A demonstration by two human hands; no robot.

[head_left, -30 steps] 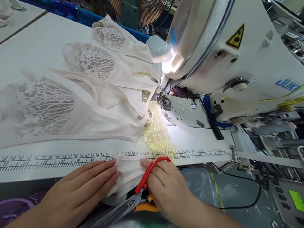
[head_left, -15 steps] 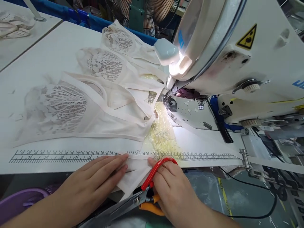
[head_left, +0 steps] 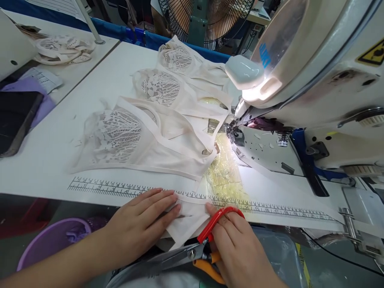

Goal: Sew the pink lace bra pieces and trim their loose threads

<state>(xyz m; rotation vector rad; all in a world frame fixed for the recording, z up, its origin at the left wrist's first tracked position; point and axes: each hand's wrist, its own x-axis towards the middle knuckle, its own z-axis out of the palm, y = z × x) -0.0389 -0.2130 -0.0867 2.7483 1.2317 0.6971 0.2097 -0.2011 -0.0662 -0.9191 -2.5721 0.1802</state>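
Observation:
My left hand (head_left: 141,228) lies flat with fingers stretched out on a cream fabric piece (head_left: 189,218) at the table's front edge, beside the printed ruler (head_left: 126,189). My right hand (head_left: 237,248) is wrapped round the red and orange handles of a pair of scissors (head_left: 180,256), its fingertips touching the same fabric. The scissor blades point left below the table edge. Three cream lace garments (head_left: 141,136) lie in a row leading to the needle of a white sewing machine (head_left: 315,80).
A purple bowl (head_left: 51,242) sits below the table at lower left. A dark tablet (head_left: 15,120) and lace pieces (head_left: 63,48) lie on the neighbouring table at left. A fan (head_left: 207,20) stands behind. Yellowish clear film (head_left: 225,176) lies by the needle plate.
The view has swung left and up, so everything shifted right in the frame. Both hands stay on the fabric at the table edge, with the scissors still held.

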